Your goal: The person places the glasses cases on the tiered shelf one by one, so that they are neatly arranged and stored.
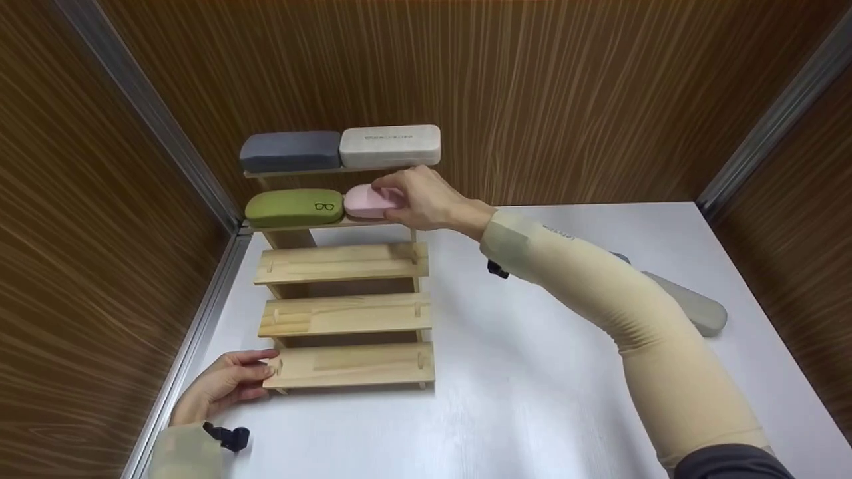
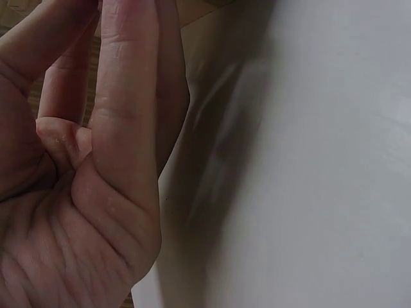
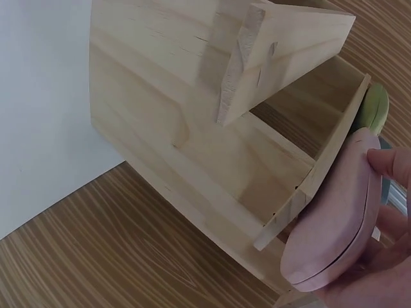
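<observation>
My right hand grips a pink glasses case at the right half of the second tier of a stepped wooden rack. In the right wrist view, thumb and fingers wrap the pink case's side, and the case lies along the shelf edge. A green glasses case with a glasses print sits just left of it. Above, a blue-grey case and a white case stand side by side on the top tier. My left hand holds the left end of the lowest tier, its fingertips partly hidden in the left wrist view.
A grey-green glasses case lies on the white table at the right, partly behind my right forearm. Brown wood-grain panels enclose the back and both sides. Three lower tiers of the rack show bare wood.
</observation>
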A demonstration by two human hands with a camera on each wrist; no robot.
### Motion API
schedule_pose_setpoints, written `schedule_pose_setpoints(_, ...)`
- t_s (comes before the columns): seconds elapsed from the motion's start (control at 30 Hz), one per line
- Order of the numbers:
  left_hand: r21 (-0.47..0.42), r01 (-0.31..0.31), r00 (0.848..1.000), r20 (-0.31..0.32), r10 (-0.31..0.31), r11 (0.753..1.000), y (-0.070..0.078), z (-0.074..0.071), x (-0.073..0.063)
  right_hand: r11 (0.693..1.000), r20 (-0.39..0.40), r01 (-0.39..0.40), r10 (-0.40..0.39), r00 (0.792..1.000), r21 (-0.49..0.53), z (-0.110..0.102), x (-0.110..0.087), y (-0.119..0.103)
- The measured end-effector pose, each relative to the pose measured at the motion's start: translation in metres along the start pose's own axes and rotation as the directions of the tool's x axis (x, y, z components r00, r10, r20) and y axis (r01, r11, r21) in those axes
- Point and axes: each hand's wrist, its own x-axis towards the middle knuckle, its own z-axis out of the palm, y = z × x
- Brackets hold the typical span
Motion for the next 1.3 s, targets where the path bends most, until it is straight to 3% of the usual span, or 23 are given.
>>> schedule_pose_setpoints(0.37,-0.008,-0.001,1.000,0.019,0.001,1.000,0.001,0.001,0.003,1.000,-0.013,0.014,-0.015,1.000,-0.027,0.001,-0.003,0.001)
schedule_pose_setpoints(0.6,0.013,-0.001,1.000,0.008,0.001,1.000,0.000,0.000,0.005,0.993,-0.039,0.089,-0.092,0.995,-0.076,0.005,-0.007,0.001)
schedule_pose_setpoints(0.77,0.005,0.000,1.000,0.009,0.000,1.000,-0.003,-0.003,0.004,0.982,-0.103,0.168,-0.176,0.979,-0.084,0.007,-0.016,0.001)
schedule_pose_setpoints(1.07,0.009,0.006,1.000,0.011,-0.006,1.000,-0.007,-0.005,0.003,0.950,-0.233,0.301,-0.312,0.921,-0.083,0.007,-0.066,0.024)
schedule_pose_setpoints(1.2,0.006,0.003,1.000,0.024,-0.003,1.000,-0.006,-0.005,0.003,0.956,-0.282,0.288,-0.293,0.913,-0.061,0.007,-0.096,0.046)
schedule_pose_setpoints(1.3,0.000,0.002,1.000,0.025,-0.002,1.000,-0.006,-0.006,0.002,0.973,-0.304,0.229,-0.228,0.925,-0.032,0.005,-0.116,0.063)
